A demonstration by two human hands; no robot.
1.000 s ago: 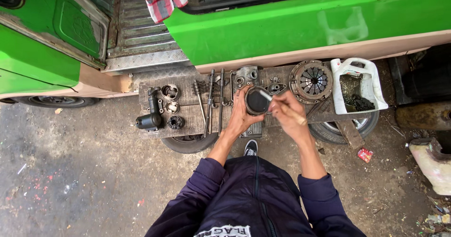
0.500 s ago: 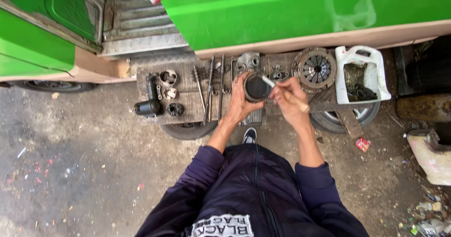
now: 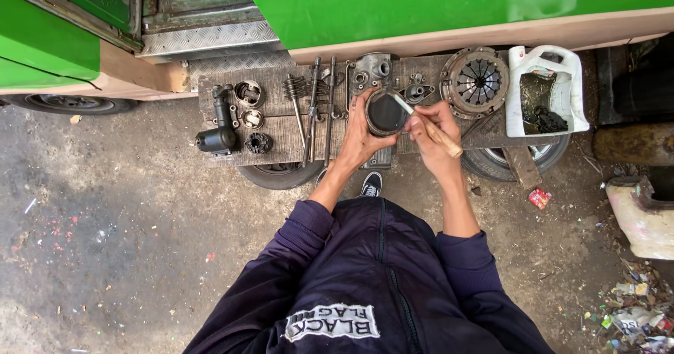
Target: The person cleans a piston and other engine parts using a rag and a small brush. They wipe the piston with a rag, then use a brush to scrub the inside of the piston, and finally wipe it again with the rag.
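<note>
Metal, heavy and oil-slick I judge, the piston [image 3: 385, 112] sits above the desk [image 3: 281, 126] centre, my left hand [image 3: 361, 135] fingers clasping its skirt from seven o'clock, my right hand [image 3: 432, 131] fingers pinching a wooden-handled brush [image 3: 430, 126].

My left hand [image 3: 361, 133] covers the near side of the round dark part [image 3: 385, 112], so I can't tell its shape there. My right hand [image 3: 432, 133] hides the middle of the wooden-handled tool [image 3: 442, 138]. The green vehicle [image 3: 449, 3] runs off the top edge.
</note>
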